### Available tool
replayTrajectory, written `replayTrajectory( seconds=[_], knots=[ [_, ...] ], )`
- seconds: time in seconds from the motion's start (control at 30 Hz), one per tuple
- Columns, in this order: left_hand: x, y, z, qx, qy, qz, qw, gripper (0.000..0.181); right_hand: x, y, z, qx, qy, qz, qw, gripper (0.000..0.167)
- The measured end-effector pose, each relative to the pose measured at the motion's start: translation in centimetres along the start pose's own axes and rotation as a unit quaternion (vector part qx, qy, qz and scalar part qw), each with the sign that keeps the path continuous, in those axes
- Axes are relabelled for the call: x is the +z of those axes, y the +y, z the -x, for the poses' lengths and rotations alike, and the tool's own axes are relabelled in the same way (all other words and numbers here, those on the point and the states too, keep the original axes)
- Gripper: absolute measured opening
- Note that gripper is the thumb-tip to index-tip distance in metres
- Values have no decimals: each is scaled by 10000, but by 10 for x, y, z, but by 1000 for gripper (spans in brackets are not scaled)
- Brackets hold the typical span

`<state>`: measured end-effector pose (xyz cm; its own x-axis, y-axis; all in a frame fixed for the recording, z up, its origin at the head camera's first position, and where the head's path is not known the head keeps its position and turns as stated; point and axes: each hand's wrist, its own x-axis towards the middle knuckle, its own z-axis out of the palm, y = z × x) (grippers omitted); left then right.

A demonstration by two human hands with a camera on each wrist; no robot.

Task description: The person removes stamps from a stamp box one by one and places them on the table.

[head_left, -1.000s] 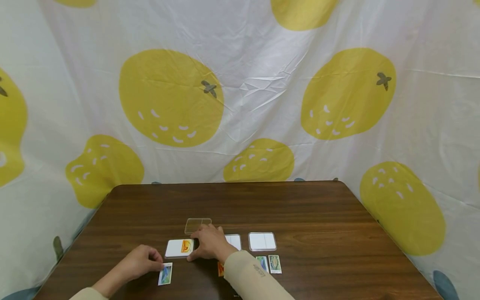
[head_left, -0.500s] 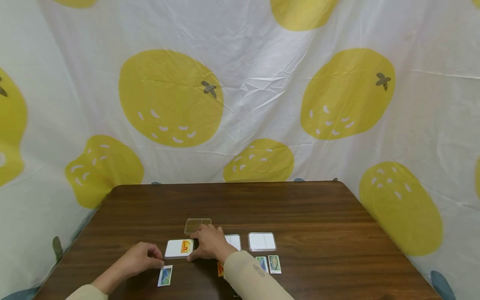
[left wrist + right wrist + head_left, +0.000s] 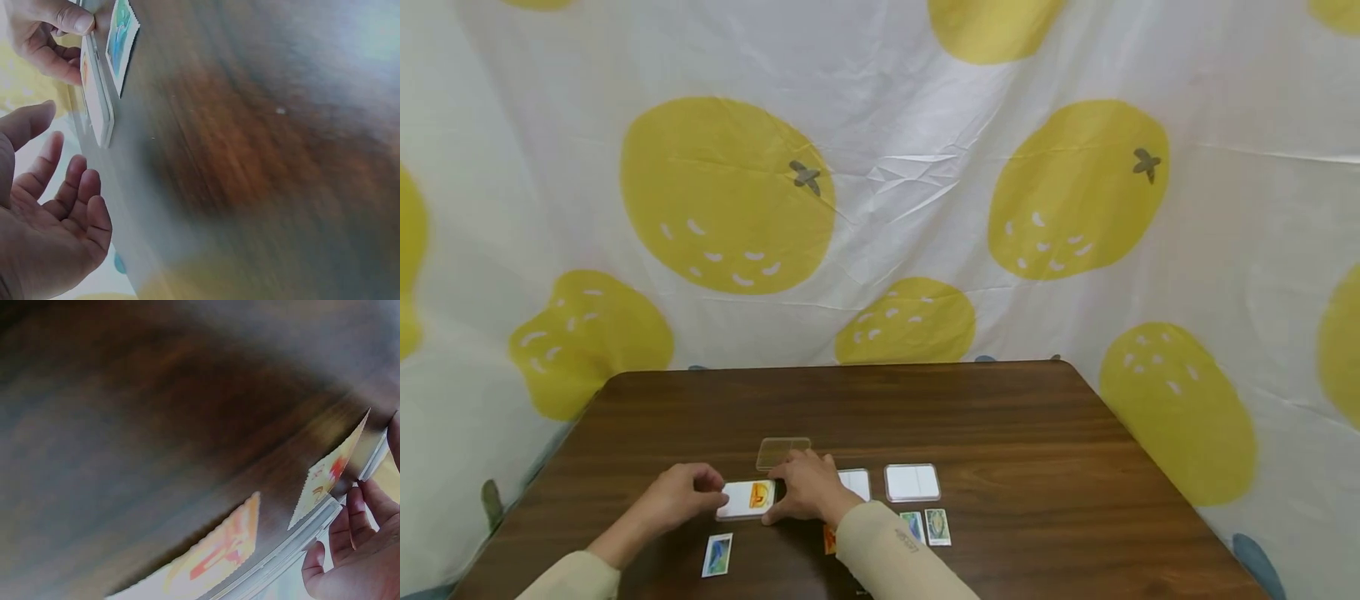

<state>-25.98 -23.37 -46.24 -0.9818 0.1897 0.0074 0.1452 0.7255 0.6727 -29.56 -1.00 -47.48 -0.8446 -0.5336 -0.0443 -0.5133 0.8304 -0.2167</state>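
A flat clear case (image 3: 737, 500) with a white insert lies before me, an orange and yellow stamp (image 3: 761, 495) at its right end. My right hand (image 3: 811, 486) holds that end, its thumb (image 3: 83, 24) at the near edge. At the case's left end hovers my left hand (image 3: 679, 498); in the left wrist view its fingers are loosely bent, apart from the case, with nothing in them. A blue-green stamp (image 3: 717, 555) lies nearer me on the table. The right forearm partly hides another orange stamp (image 3: 830, 540).
Behind the case lies a transparent lid (image 3: 772, 455). Two more white-lined cases sit to the right, one (image 3: 912, 482) in full view, the other (image 3: 856, 482) half behind my right hand. In front of them are two greenish stamps, the rightmost one (image 3: 937, 527) unobstructed.
My left hand has left the blue-green stamp and moved up to the left end of the case. The right hand stays at the case; the head view has turned slightly right.
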Motion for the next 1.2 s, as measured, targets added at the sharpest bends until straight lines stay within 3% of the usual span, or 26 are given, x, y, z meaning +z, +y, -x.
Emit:
replayTrajectory(
  seconds=[0.57, 1.2],
  knots=[
    [10, 2, -26, 56, 159, -218, 9996, 23, -2, -3, 1, -48, -58, 90, 9999, 64],
    [26, -1, -34, 202, -31, -255, 9995, 20, -1, -2, 1, 90, -122, 93, 9998, 66]
  ],
)
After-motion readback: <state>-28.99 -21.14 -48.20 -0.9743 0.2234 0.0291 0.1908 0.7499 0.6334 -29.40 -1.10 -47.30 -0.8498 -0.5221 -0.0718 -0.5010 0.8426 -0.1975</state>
